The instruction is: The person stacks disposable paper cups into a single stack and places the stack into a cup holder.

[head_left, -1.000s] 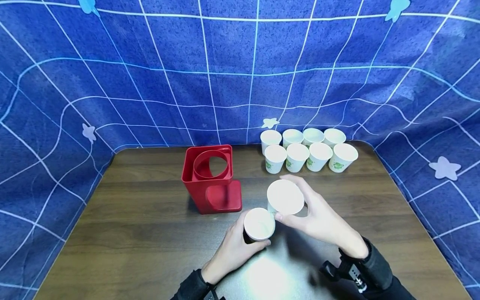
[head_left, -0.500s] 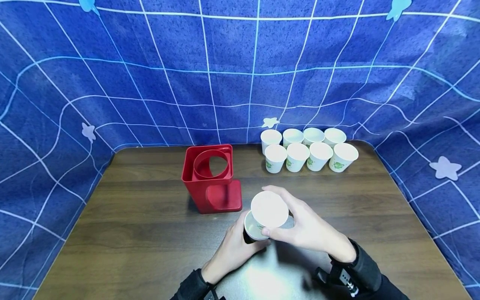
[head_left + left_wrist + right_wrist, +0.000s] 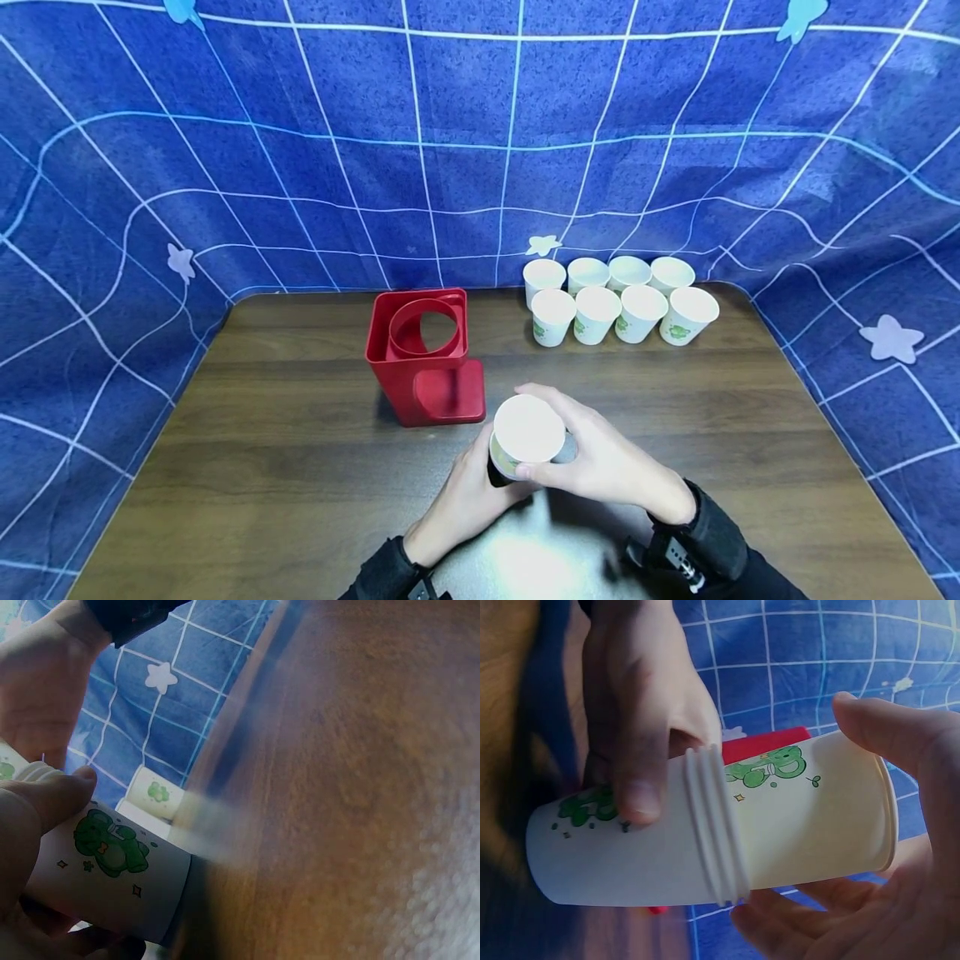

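Observation:
My left hand (image 3: 467, 504) grips a small stack of nested white paper cups (image 3: 645, 862) printed with green bears. Several rims show at the stack's mouth in the right wrist view. With my right hand (image 3: 611, 458) I hold one more white paper cup (image 3: 528, 427) by its upper part, thumb on one side and fingers on the other. Its lower end sits inside the stack's mouth, while its upper part stands out. In the left wrist view my left thumb lies along the stack (image 3: 112, 859), beside the rims.
Two rows of white paper cups (image 3: 596, 315) stand at the table's back right. Left of centre is a red holder (image 3: 442, 392) with a round ring on top and a low tray in front. A blue gridded cloth (image 3: 450, 167) hangs behind the wooden table (image 3: 262, 467).
My right hand has moved left and down with its cup, from beside the stack to over it, and the cup has entered the stack. The left hand has stayed in place.

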A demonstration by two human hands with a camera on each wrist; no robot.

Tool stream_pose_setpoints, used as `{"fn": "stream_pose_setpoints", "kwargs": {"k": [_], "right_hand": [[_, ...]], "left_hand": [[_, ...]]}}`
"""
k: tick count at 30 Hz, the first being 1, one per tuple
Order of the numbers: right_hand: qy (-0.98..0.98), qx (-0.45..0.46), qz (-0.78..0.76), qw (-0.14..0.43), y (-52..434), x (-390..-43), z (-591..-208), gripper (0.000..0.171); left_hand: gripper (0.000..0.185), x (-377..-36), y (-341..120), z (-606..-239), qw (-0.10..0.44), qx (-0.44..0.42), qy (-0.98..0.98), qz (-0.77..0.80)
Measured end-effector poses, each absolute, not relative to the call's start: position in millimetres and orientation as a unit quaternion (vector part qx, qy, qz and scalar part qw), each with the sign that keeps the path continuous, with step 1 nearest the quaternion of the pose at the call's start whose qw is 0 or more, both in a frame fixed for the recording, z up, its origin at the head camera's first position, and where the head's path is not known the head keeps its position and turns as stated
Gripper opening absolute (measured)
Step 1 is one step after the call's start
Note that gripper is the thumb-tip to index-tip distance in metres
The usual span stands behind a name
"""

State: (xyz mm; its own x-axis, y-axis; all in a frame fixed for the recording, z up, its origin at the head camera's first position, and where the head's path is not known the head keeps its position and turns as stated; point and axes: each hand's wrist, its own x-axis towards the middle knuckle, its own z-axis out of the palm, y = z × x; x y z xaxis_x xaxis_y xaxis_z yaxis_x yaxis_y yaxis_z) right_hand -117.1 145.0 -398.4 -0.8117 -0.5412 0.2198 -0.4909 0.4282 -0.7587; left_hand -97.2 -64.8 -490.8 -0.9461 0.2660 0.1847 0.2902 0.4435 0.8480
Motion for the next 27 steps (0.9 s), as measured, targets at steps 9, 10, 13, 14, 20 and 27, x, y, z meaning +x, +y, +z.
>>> {"fn": "stream_pose_setpoints", "kwargs": {"k": [9, 10, 13, 14, 20, 27], "right_hand": [[0.85, -0.306, -0.427, 0.031, 142.1, -116.2, -410.7, 0.08], [0.852, -0.303, -0.426, 0.034, 142.0, -116.1, -411.5, 0.08], [0.854, -0.297, -0.426, 0.041, 142.2, -116.2, -413.9, 0.08], [0.854, -0.296, -0.425, 0.043, 142.4, -116.4, -414.7, 0.08], [0.856, -0.296, -0.421, 0.047, 142.9, -117.9, -420.3, 0.08], [0.856, -0.292, -0.423, 0.052, 140.0, -118.0, -427.6, 0.081]], "left_hand": [[0.081, -97.5, -66.1, -490.9, 0.011, -0.172, -0.852, -0.494], [0.082, -97.6, -66.0, -490.7, 0.009, -0.172, -0.852, -0.494], [0.082, -97.5, -66.1, -490.9, 0.012, -0.173, -0.855, -0.489], [0.082, -97.6, -66.0, -491.2, 0.013, -0.173, -0.855, -0.488], [0.082, -98.0, -65.6, -492.3, 0.014, -0.176, -0.852, -0.493], [0.08, -97.4, -65.5, -491.6, 0.015, -0.174, -0.851, -0.495]]}}
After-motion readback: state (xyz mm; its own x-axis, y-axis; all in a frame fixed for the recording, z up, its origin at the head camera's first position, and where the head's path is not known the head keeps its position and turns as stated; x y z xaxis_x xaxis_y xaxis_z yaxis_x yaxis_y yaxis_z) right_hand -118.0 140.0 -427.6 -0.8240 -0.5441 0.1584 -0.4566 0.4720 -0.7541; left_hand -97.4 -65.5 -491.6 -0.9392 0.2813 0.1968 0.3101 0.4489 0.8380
